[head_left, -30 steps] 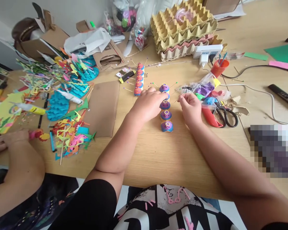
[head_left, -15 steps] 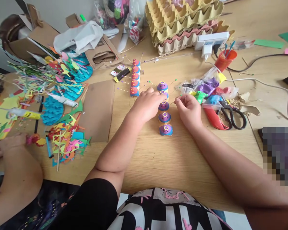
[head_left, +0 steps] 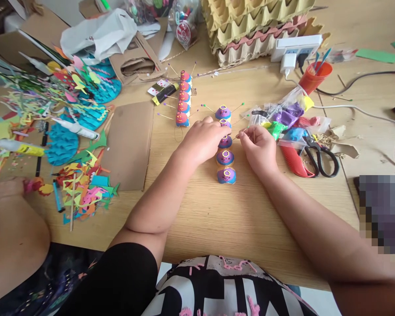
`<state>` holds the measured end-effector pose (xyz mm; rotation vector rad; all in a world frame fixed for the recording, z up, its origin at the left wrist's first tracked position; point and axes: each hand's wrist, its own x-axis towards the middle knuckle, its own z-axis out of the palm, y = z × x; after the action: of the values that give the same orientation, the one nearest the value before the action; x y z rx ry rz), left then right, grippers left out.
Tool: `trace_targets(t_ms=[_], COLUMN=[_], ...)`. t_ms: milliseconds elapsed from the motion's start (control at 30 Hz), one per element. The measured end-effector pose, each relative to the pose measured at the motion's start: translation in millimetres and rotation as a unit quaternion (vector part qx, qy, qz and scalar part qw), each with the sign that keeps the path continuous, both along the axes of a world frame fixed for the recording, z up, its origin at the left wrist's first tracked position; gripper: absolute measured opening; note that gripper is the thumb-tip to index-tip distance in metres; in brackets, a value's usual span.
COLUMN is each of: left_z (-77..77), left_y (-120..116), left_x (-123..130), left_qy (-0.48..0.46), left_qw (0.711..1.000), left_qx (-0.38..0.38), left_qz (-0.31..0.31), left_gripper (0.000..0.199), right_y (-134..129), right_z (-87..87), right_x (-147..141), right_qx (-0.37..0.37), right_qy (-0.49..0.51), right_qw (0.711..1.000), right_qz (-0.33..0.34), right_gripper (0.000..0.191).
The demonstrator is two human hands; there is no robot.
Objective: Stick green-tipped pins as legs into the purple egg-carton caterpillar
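A row of blue and purple egg-carton cups, with yellow rings and small faces, runs away from me on the table. Thin sticks with green tips poke out from its far cups. My left hand is closed over its left side near the second and third cups, the fingertips partly hidden. Just right of the row, my right hand pinches a thin stick whose end points at the cups. Farther back on the left lies a red and blue row of cups with purple-tipped sticks.
Scissors and bagged coloured clay lie right of my hand, before an orange cup. Egg trays and a power strip stand behind. Cardboard and paper scraps lie left, beside another person's arm.
The view has shifted slightly, so things on the left sit farther left. Both hands stay at the same cups, the right still pinching the stick.
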<state>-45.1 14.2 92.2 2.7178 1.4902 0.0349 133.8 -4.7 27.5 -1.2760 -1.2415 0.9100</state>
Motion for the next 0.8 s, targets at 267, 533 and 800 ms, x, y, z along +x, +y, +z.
trace_targets(t_ms=[267, 533, 800], left_z=[-3.4, -7.5, -5.0], left_y=[0.5, 2.1, 0.8], left_x=[0.0, -1.7, -0.8], left_qy=[-0.007, -0.027, -0.019], left_qw=[1.000, 1.000, 1.000], left_qx=[0.004, -0.002, -0.009], left_qz=[0.007, 0.007, 0.013], left_gripper=[0.029, 0.032, 0.035], right_y=[3.8, 1.7, 2.8], right_z=[-7.3, -3.5, -6.0], right_x=[-0.3, 0.2, 0.7], right_qx=[0.008, 0.006, 0.006], right_qy=[0.030, 0.007, 0.003], right_qw=[0.999, 1.000, 1.000], right_qz=[-0.004, -0.012, 0.001], right_gripper=[0.012, 0.014, 0.012])
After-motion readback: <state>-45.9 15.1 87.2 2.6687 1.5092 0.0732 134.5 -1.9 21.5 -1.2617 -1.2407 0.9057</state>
